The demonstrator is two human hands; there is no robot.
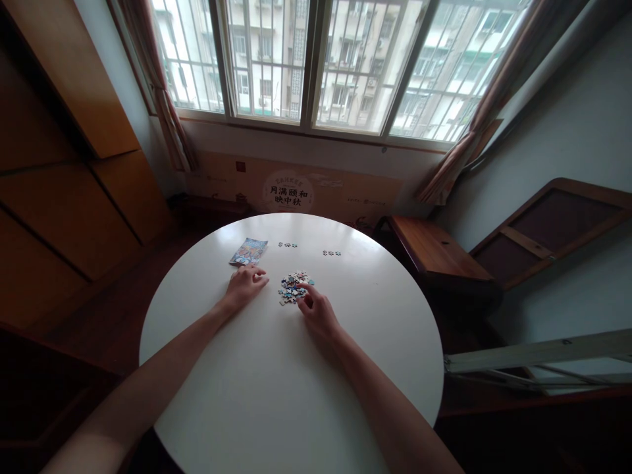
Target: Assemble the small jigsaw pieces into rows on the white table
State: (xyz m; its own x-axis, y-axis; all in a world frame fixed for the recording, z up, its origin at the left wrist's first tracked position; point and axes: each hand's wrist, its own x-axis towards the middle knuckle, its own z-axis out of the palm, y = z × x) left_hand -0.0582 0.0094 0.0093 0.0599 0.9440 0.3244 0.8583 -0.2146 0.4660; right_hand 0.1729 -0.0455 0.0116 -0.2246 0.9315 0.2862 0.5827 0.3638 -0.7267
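A loose heap of small jigsaw puzzle pieces, mostly pale with some blue ones, lies near the middle of the white round table. My right hand is at the heap's right side, its index finger stretched over the pieces and the thumb apart from it; I see nothing held. To the left of the heap, my left hand rests on the table with fingers loosely spread and nothing in them. Just beyond it lies a printed picture sheet or packet in blue and orange.
Past the heap sit two short rows of puzzle pieces, a left row and a right row. They lie on the round table. A wooden side table stands beyond on the right, and barred windows are at the back.
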